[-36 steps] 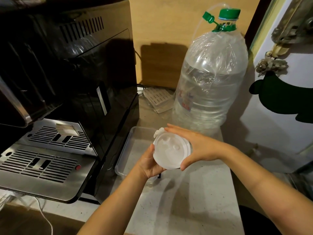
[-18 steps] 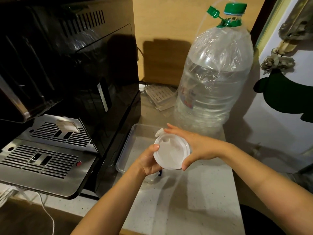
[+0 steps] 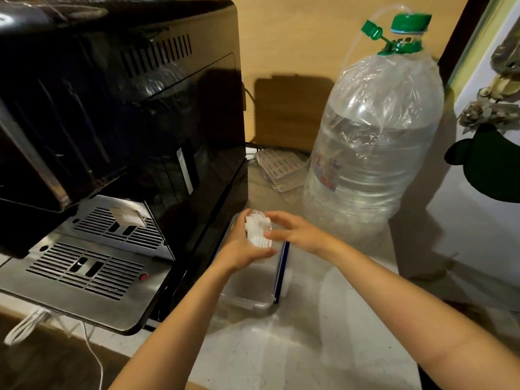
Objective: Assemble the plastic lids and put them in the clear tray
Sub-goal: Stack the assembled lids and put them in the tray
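1. The left hand (image 3: pixel 244 249) wraps a stack of white plastic lids (image 3: pixel 258 229), thumb up along the stack's far end and fingers curled under its near end; the lids stand on edge, their rims showing as close ridges.
2. The right hand (image 3: pixel 295 233) lies against the stack's right side with fingers stretched out flat and loose, one fingertip touching the upper end and another the lower; whether it presses or only steadies, I cannot tell.
3. The stack is held in the air over the far end of the clear tray (image 3: pixel 247 298).
4. The tray sits on the pale speckled counter (image 3: pixel 323 342), with a dark blue strip along its right rim.
5. Just left of the tray stands a black coffee machine (image 3: pixel 140 122) with a steel drip grille (image 3: pixel 84 268).
6. Behind and to the right stands a large water bottle (image 3: pixel 374 153) with a green cap (image 3: pixel 409 22), wrapped in thin plastic.
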